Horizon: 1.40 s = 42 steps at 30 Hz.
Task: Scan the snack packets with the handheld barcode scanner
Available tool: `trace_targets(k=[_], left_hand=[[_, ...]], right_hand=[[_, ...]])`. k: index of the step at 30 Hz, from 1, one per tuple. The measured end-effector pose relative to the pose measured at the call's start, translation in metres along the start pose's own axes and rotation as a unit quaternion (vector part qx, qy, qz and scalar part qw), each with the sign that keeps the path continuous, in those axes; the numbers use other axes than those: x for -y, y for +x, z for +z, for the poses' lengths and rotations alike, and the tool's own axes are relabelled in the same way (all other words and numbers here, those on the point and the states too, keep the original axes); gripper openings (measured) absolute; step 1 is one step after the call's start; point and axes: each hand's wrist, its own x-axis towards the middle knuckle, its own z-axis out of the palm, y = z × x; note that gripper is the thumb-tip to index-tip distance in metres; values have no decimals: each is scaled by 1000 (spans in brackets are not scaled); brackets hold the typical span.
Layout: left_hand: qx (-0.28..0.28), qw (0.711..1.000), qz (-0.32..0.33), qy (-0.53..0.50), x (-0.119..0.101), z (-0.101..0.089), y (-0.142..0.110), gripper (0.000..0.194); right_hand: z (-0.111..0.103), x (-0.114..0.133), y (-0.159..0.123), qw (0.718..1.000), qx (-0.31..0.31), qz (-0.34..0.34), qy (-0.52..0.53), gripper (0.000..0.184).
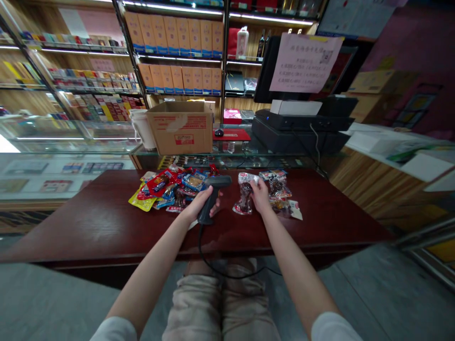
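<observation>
My left hand (pixel 203 202) is wrapped round the grip of a dark handheld barcode scanner (pixel 213 194), whose head points right toward a clear snack packet (pixel 243 199) with dark contents. My right hand (pixel 260 195) holds that packet by its right side, just above the dark red table (pixel 88 222). The scanner's black cable (pixel 206 260) drops off the table's front edge toward my lap.
A heap of colourful snack packets (pixel 167 189) lies left of the scanner; more clear packets (pixel 280 192) lie right of my right hand. Behind the table, a glass counter carries a cardboard box (pixel 181 127), a till with printer (pixel 302 124) and a pink notice (pixel 304 62). Shelves of goods line the back.
</observation>
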Motion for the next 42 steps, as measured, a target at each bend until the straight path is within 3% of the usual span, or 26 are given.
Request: trace_targets(k=[5,9,15,26,37,40,42], left_hand=[[-10,999,-46,-22,13,2,6,54],[-32,997,-58,-39,9,-3,0,51],[-63,995,-65,-30,1,-3,-14,51],[-64,994,-71,-52,11,-8,-10,52],[-60,990,-89,-88,21,-12,-8,51],[-71,990,-87,-84,10,-12,-12,51],[-75,992,-77,-70,-1,-15,-16,49]], right_hand=[[0,-6,-8,995,79,61,4,41],[0,-13,-11,983,142,105,-38,48],[1,-25,-7,977,160,41,-134,55],[1,-18,-10,976,177,11,-124,61],[5,-11,-14,981,155,12,-119,66],[-1,-6,-6,985,103,-29,-138,77],[-10,2,5,978,35,-83,-187,84]])
